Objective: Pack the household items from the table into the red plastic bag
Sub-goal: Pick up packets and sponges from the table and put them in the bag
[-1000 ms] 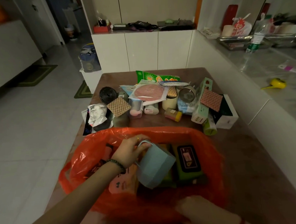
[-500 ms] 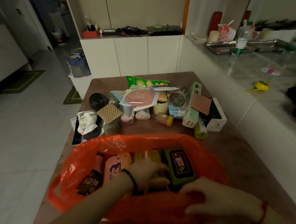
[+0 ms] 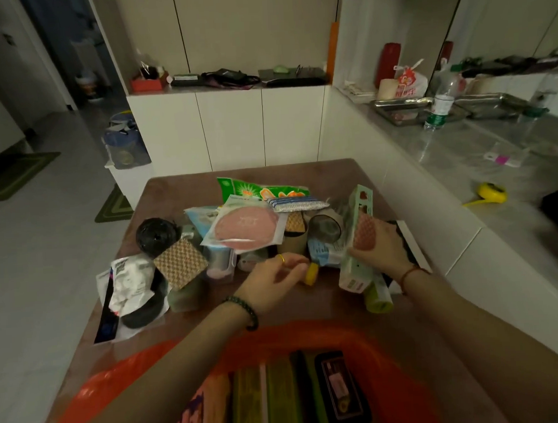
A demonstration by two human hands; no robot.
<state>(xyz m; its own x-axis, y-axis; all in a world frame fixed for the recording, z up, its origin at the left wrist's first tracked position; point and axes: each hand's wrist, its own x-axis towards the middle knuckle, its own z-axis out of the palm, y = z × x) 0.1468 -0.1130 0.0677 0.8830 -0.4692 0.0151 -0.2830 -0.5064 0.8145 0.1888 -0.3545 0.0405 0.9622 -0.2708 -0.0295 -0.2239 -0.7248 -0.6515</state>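
A home kitchen: white flat-fronted cupboards (image 3: 231, 129) at the far side, a grey stone counter (image 3: 495, 174) on the right bearing shiny steel trays (image 3: 401, 108), and a pale tiled floor (image 3: 46, 239) on the left.

Beyond the red plastic bag (image 3: 406, 392), the left hand (image 3: 271, 281) pinches a small yellow-capped bottle (image 3: 310, 273); the right hand (image 3: 381, 248) grips a long pale-green cardboard box (image 3: 355, 265) on the brown table (image 3: 334, 176).

Hands out of the red bag (image 3: 405, 366), left hand (image 3: 272, 284) on yellow-capped bottle (image 3: 311, 273), right hand (image 3: 384, 249) gripping green box (image 3: 355, 265)
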